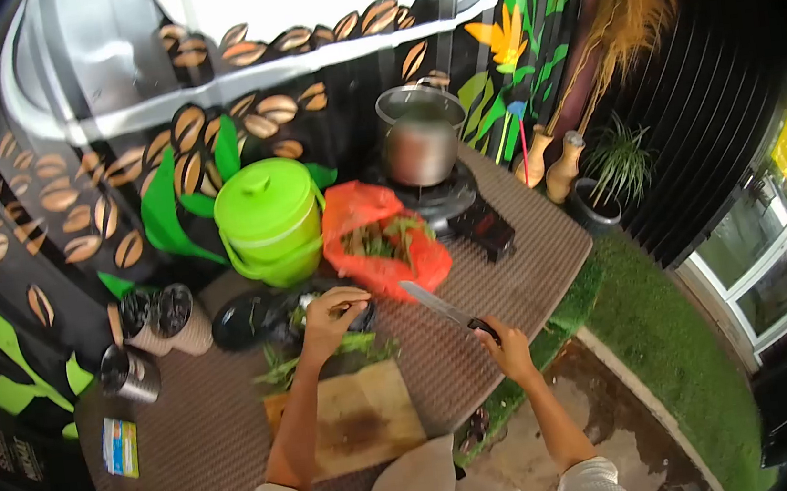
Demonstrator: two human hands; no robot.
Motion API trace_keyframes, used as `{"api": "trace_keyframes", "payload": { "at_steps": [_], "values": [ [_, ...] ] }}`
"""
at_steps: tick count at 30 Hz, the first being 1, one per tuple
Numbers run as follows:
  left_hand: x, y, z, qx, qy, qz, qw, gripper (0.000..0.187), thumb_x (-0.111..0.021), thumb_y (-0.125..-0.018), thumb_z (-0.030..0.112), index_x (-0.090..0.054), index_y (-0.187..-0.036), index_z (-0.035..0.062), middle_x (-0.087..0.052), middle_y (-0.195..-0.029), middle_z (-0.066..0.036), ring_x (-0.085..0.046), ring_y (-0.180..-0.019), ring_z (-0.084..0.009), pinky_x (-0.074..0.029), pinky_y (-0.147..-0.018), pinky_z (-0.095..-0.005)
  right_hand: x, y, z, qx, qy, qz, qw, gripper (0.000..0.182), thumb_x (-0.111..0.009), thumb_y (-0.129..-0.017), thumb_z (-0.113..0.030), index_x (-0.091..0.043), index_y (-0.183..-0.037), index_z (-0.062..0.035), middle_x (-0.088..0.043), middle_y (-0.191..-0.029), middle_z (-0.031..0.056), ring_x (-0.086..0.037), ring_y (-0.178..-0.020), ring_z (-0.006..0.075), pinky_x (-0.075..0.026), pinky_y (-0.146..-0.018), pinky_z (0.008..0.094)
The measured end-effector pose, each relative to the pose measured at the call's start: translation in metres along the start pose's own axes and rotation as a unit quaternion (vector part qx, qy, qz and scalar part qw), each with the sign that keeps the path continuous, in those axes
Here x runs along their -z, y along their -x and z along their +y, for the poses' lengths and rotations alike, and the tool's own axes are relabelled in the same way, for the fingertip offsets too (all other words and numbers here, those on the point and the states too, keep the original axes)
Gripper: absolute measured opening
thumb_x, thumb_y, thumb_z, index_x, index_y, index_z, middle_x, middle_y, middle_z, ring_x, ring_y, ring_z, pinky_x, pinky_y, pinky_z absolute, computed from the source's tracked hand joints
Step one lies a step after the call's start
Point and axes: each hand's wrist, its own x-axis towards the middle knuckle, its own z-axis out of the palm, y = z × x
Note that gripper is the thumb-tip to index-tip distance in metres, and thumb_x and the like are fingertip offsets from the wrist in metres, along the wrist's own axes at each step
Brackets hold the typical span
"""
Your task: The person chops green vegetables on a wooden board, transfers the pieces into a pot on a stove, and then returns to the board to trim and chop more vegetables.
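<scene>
My right hand [510, 346] is wrapped round the black handle of a knife [443, 307], whose blade points up and left toward a red plastic bag [352, 213] with green leaves inside. My left hand [334, 314] is closed, fingertips pinched together, over a dark bowl or plate; what it holds, if anything, is too small to make out. Green stems and leaves [366, 346] lie just below that hand, along the top edge of a wooden cutting board [364, 416]. The board has a dark wet patch.
A lime green lidded bucket [268, 220] stands behind my left hand. A pot [419, 142] sits on a black stove [446, 202]. At the left are dark-filled cups [181, 325], a metal can [129, 374] and a small colourful packet [120, 449]. The table edge [520, 357] curves at the right.
</scene>
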Motion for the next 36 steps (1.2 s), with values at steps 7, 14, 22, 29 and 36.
{"api": "trace_keyframes", "payload": {
  "at_steps": [7, 14, 22, 29, 36],
  "values": [
    [0.051, 0.181, -0.046, 0.170, -0.050, 0.136, 0.975, 0.018, -0.068, -0.087, 0.016, -0.072, -0.100, 0.0039, -0.070, -0.086, -0.006, -0.061, -0.076, -0.0120, -0.049, -0.071, -0.0289, -0.083, 0.113, -0.041, -0.049, 0.122, 0.011, 0.991, 0.027, -0.065, -0.085, -0.032, -0.062, -0.095, -0.0077, -0.066, -0.077, 0.0158, -0.065, -0.070, 0.0348, -0.050, -0.060, 0.0428],
    [0.082, 0.262, -0.051, 0.198, -0.079, 0.161, 0.964, 0.017, -0.069, -0.082, 0.006, -0.071, -0.098, 0.0006, -0.070, -0.085, -0.006, -0.060, -0.068, -0.0097, -0.048, -0.064, -0.0235, -0.132, 0.174, -0.064, -0.082, 0.108, 0.027, 0.990, 0.022, -0.062, -0.085, -0.030, -0.059, -0.098, -0.0122, -0.066, -0.073, 0.0167, -0.065, -0.068, 0.0368, -0.050, -0.059, 0.0463],
    [0.083, 0.269, -0.047, 0.182, -0.052, 0.095, 0.977, 0.015, -0.063, -0.083, -0.001, -0.070, -0.096, 0.0002, -0.071, -0.086, -0.007, -0.063, -0.071, -0.0099, -0.052, -0.069, -0.0240, -0.165, 0.163, -0.078, -0.018, 0.138, 0.047, 0.989, 0.018, -0.060, -0.088, -0.025, -0.058, -0.099, -0.0107, -0.065, -0.084, 0.0155, -0.063, -0.074, 0.0367, -0.049, -0.062, 0.0460],
    [0.080, 0.263, -0.050, 0.154, -0.030, 0.059, 0.986, 0.023, -0.056, -0.082, -0.007, -0.070, -0.098, 0.0009, -0.069, -0.085, -0.004, -0.058, -0.070, -0.0074, -0.048, -0.063, -0.0227, -0.181, 0.148, -0.070, 0.078, 0.171, 0.016, 0.982, 0.019, -0.065, -0.083, -0.017, -0.059, -0.100, -0.0093, -0.061, -0.083, 0.0137, -0.061, -0.079, 0.0354, -0.048, -0.066, 0.0447],
    [0.085, 0.266, -0.060, 0.141, -0.031, 0.161, 0.976, 0.024, -0.060, -0.082, -0.005, -0.068, -0.105, 0.0005, -0.067, -0.086, -0.004, -0.057, -0.072, -0.0067, -0.047, -0.065, -0.0211, -0.144, 0.181, -0.068, 0.128, 0.124, -0.083, 0.981, 0.031, -0.069, -0.077, -0.013, -0.062, -0.107, -0.0094, -0.062, -0.096, 0.0133, -0.057, -0.093, 0.0338, -0.043, -0.085, 0.0438]
  ]
}}
